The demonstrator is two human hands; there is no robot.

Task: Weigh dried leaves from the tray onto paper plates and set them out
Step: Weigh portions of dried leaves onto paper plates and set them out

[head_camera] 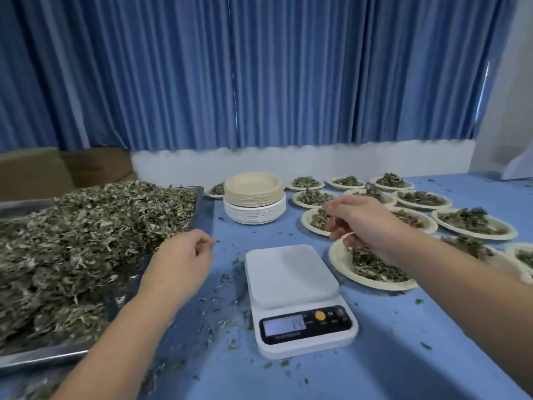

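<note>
Blue curtains [259, 67] at back; cardbd box [57, 171] far L.

Scale [291, 272] sits on desk [418, 336]. Right hand [360, 220] hovers over leaf-filled plate [339, 259] just beside it, possibly pinching the rim; left hand [184, 255] loosely curled near tray [40, 357].

one tray [43, 357], heaped with dried leaves [86, 241]. one scale [291, 272]. one stack of empty plates [253, 203], tan ones above white ones, packed too tight to count. plates with leaves [336, 264] set out on the right: thirteen that i can make out, some partly hidden behind the arm. two hands, a left hand [184, 255] and a right hand [360, 217].
</note>
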